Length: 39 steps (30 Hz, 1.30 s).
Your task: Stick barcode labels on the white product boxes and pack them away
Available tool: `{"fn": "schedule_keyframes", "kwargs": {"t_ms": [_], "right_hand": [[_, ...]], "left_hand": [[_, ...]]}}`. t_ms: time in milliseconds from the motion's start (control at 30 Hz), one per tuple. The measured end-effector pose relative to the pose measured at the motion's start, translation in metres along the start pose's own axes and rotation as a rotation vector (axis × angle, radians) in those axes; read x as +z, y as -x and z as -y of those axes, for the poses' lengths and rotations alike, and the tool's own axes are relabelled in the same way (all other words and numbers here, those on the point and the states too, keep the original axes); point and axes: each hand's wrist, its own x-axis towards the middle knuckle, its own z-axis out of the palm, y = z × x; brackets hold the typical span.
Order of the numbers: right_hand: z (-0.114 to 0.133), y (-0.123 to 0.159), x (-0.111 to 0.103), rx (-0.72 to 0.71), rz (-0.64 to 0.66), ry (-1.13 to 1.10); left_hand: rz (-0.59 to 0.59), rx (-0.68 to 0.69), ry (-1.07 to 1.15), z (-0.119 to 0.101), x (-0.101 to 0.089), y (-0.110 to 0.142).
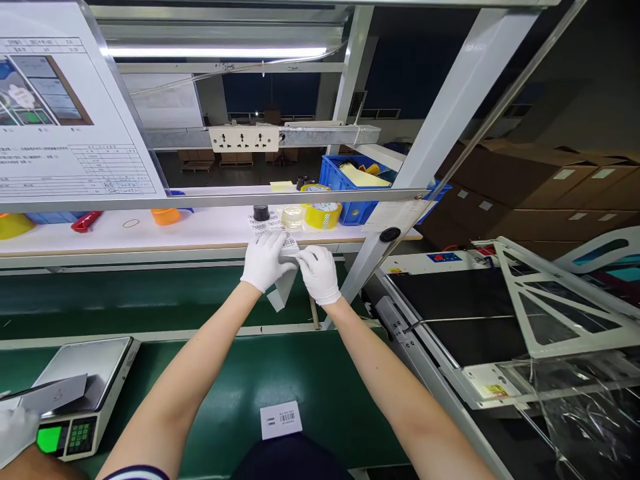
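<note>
Both my hands wear white gloves and reach forward over the green conveyor belt (pixel 210 303). My left hand (pixel 263 260) is closed on a strip of barcode labels (pixel 270 225) that runs up toward the white shelf. My right hand (pixel 319 272) pinches the same strip from the right, fingers pressed together. A grey backing piece (pixel 281 295) hangs down below the two hands. A small white barcode label (pixel 281 419) lies on the near green mat.
Yellow tape rolls (pixel 323 212), a clear tape roll (pixel 292 215) and a blue bin (pixel 350 180) sit on the white shelf (pixel 200 230). A weighing scale (pixel 80 393) stands at left, with another person's gloved hand (pixel 15 433) beside it. A white-framed machine (pixel 540 313) is at right. Cardboard boxes (pixel 550 180) are stacked behind.
</note>
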Motion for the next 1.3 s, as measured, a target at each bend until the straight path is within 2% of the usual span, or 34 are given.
{"fn": "schedule_keyframes", "kwargs": {"t_ms": [67, 133, 200, 233, 300, 333, 433, 500, 567, 600, 700, 867, 967, 1133, 1300], "right_hand": [[0.011, 0.027, -0.010, 0.002, -0.062, -0.037], [0.024, 0.068, -0.020, 0.051, -0.098, -0.098], [0.034, 0.122, -0.027, 0.202, -0.038, -0.178], [0.039, 0.152, -0.030, 0.308, 0.038, -0.226], [0.045, 0.215, -0.034, 0.559, 0.280, -0.347], [0.048, 0.246, -0.036, 0.694, 0.384, -0.396], [0.056, 0.321, -0.043, 1.083, 0.674, -0.476], [0.061, 0.350, -0.048, 1.246, 0.839, -0.484], [0.064, 0.362, -0.050, 1.305, 0.966, -0.486], [0.066, 0.362, -0.050, 1.305, 1.002, -0.489], [0.070, 0.347, -0.040, 1.260, 1.013, -0.510], [0.083, 0.307, -0.013, 1.129, 0.965, -0.548], [0.093, 0.294, -0.001, 1.071, 0.946, -0.576], [0.103, 0.306, 0.004, 1.000, 1.001, -0.593], [0.093, 0.331, 0.001, 1.004, 1.069, -0.554]], "left_hand": [[0.031, -0.001, 0.055, -0.001, -0.012, 0.002], [0.016, -0.004, 0.096, -0.003, -0.024, 0.011], [-0.037, -0.044, 0.106, -0.007, -0.028, 0.037], [-0.057, -0.083, 0.109, -0.010, -0.025, 0.057], [-0.041, -0.191, 0.140, -0.022, -0.007, 0.113], [0.008, -0.251, 0.176, -0.030, 0.006, 0.147], [0.362, -0.464, 0.373, -0.058, 0.052, 0.265], [0.560, -0.655, 0.485, -0.076, 0.073, 0.337], [0.619, -0.836, 0.544, -0.090, 0.081, 0.388], [0.621, -0.917, 0.555, -0.095, 0.080, 0.403], [0.622, -1.040, 0.574, -0.102, 0.071, 0.416], [0.676, -0.984, 0.630, -0.093, 0.060, 0.396], [0.686, -0.985, 0.641, -0.091, 0.059, 0.393], [0.674, -1.034, 0.705, -0.099, 0.062, 0.406], [0.665, -1.053, 0.727, -0.104, 0.064, 0.415]]}}
